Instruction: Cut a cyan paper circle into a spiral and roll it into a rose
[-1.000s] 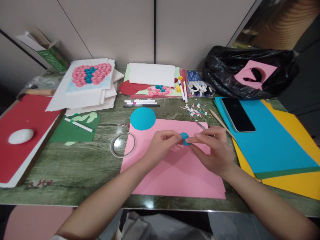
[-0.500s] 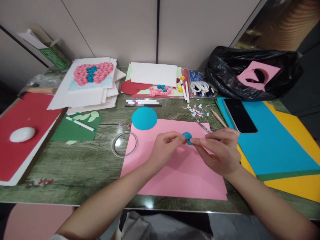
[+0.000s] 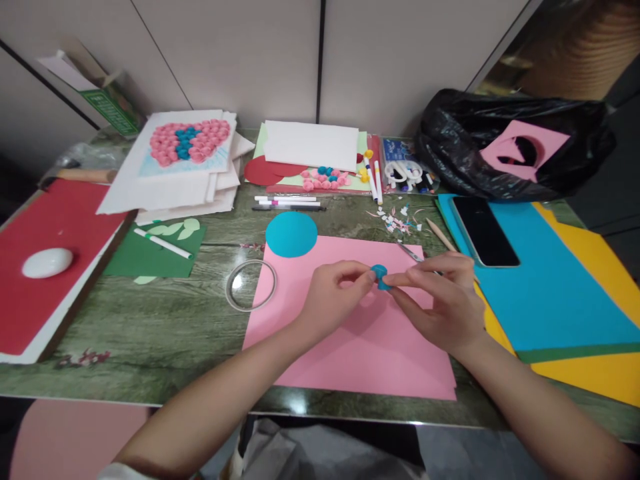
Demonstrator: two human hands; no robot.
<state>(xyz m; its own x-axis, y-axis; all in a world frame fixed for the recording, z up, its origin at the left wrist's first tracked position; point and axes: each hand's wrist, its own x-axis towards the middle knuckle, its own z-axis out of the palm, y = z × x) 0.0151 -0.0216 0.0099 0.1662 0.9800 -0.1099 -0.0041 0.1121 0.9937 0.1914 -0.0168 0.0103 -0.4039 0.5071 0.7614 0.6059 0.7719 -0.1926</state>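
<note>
The left hand (image 3: 337,297) has its grip closed, thumb and forefinger pinched together on one side of a small curled piece of blue paper (image 3: 381,275). The right hand (image 3: 447,303) closes its grip on the other side, forefinger and thumb against the curl, the remaining fingers bent loosely above. The piece is held over the pink paper (image 3: 360,360) on the table (image 3: 165,327), near the scissors (image 3: 410,252) partly hidden by the right hand.

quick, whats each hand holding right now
Left hand: closed, pinching a small blue paper piece.
Right hand: closed, fingertips on the same piece.
</note>
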